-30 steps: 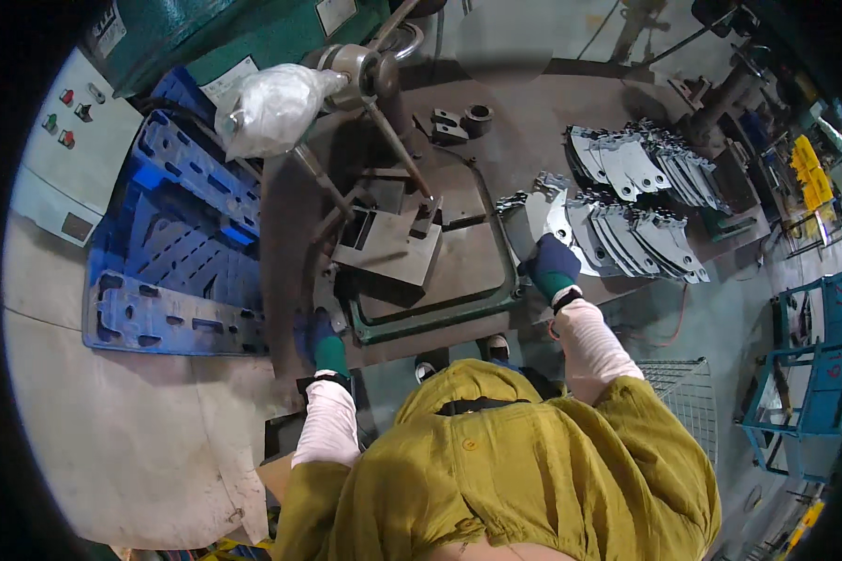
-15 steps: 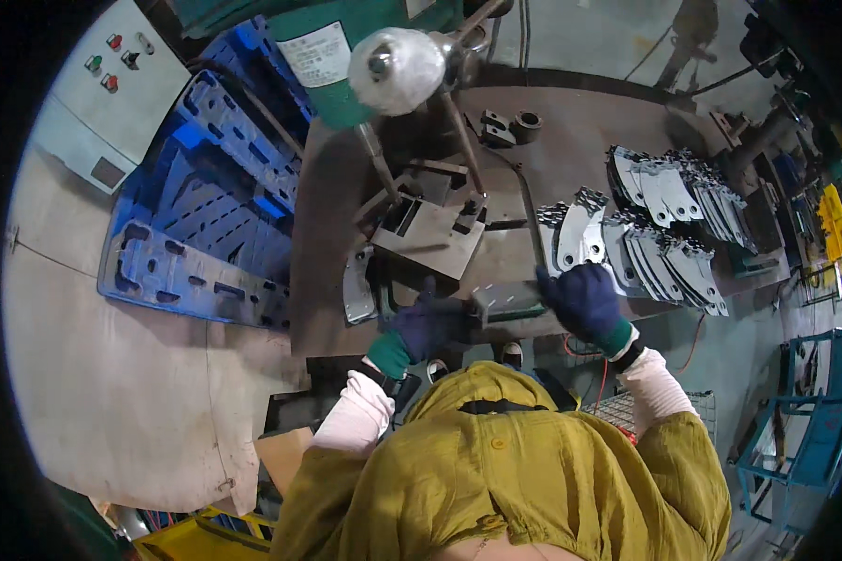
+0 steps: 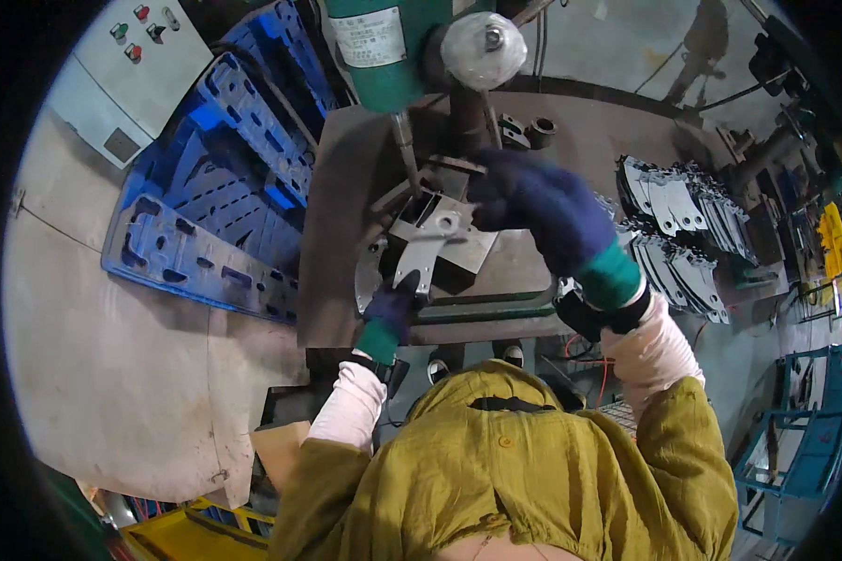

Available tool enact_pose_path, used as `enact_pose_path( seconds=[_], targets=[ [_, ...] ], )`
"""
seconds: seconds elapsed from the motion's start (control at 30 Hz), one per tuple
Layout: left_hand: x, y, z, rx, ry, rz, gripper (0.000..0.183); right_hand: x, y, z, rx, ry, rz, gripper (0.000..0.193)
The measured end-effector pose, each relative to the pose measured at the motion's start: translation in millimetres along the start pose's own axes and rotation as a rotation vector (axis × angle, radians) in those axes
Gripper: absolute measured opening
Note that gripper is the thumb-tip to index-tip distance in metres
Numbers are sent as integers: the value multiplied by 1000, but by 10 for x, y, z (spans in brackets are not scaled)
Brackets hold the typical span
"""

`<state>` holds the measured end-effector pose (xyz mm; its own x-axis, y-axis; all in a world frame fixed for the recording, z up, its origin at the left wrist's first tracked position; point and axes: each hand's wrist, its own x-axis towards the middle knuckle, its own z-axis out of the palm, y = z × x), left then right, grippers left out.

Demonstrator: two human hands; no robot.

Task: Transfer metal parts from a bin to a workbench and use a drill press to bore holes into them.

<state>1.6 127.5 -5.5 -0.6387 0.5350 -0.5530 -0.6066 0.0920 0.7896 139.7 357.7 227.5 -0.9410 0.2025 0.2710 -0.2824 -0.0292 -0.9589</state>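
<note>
My left hand (image 3: 390, 307), in a dark blue glove with a green cuff, is closed on the lower end of a curved grey metal plate (image 3: 423, 259). The plate's upper end, with a round hole, lies over the steel fixture block (image 3: 470, 249) under the drill press spindle (image 3: 406, 145). My gloved right hand (image 3: 557, 210) is raised right of the fixture, somewhat blurred, its fingers apart. Just beyond its fingertips comes down a press lever (image 3: 491, 120), whose lower end is hidden. Another curved plate (image 3: 368, 278) lies left of the fixture.
The green drill press (image 3: 374, 79) has a plastic-wrapped hub (image 3: 484, 51). Stacked curved plates (image 3: 669, 198) cover the table's right side. A metal ring (image 3: 541, 131) sits at the back. Blue plastic pallets (image 3: 206, 178) and a control box (image 3: 126, 84) stand left, a blue frame rack (image 3: 814, 411) right.
The metal plate, earlier between both hands near the table's front edge, is now over the fixture in my left hand. My right hand has let go of it and risen toward the press lever.
</note>
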Motion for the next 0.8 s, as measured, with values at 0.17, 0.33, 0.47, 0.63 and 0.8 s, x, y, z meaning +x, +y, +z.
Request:
enact_pose_path(
  seconds=[0.17, 0.33, 0.47, 0.63, 0.8],
  targets=[
    [43, -9, 35, 938, 244, 729, 44, 390, -498, 259, 697, -22, 285, 65],
    [604, -177, -47, 168, 155, 343, 44, 595, -666, 226, 985, -206, 357, 58],
    [738, -112, -246, 61, 43, 111, 30, 749, -841, 243, 1135, -205, 428, 53],
    [272, 381, 165, -125, 11, 87, 37, 797, -861, 155, 1144, -144, 417, 47],
    [310, 406, 114, -102, -4, 11, 39, 724, -719, 157, 1044, -104, 368, 42]
  ],
)
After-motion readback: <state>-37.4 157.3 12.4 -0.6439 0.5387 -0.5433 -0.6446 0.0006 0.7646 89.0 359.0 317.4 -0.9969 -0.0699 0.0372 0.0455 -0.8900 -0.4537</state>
